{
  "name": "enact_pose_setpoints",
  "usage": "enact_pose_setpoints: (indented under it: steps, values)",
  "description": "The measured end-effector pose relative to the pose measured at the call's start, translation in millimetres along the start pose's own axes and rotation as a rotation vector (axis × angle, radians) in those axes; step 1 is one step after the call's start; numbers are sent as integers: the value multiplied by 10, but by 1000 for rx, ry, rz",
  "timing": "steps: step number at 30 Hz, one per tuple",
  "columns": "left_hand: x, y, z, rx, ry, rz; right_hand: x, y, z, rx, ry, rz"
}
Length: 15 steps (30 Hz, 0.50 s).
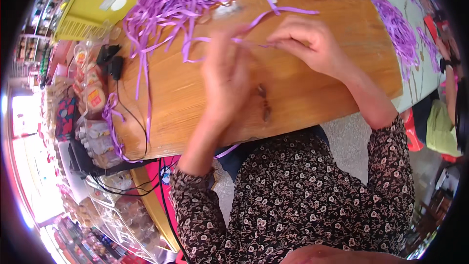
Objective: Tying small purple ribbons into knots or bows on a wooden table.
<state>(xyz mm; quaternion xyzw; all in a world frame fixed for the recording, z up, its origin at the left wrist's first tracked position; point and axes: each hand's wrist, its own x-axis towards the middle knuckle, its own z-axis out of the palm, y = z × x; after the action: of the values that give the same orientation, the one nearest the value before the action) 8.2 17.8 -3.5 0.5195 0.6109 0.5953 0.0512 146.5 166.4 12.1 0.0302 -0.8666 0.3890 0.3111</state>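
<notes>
My right hand (312, 44) pinches a thin purple ribbon (259, 45) between thumb and fingertips, above the wooden tabletop (312, 88). My left hand (227, 71) is raised to the left of it, smeared by motion. Its fingers are too blurred to show whether they grip the ribbon, which runs past their tips. Beyond the left hand lies a large tangled heap of purple ribbons (178, 2), with loose ends trailing over the wood. Another length of ribbon (293, 10) curves just beyond my right hand.
A yellow plastic crate (93, 2) stands at the far left, beside the heap. Black adapters with a cable (116, 67) lie at the table's left edge, near packaged goods (95, 95). To the right, a second ribbon pile (398, 29) rests on a white marbled surface; another person's arm (448, 80) shows there.
</notes>
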Motion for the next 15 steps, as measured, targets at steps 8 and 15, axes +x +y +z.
enact_pose_setpoints:
  steps: [8,15]
  values:
    - [73,39,279,-673,-334,-701,-42,-84,-55,-250,153,-107]
    - [32,-18,212,-456,-132,-562,-74,-80,-40,-375,89,-80]
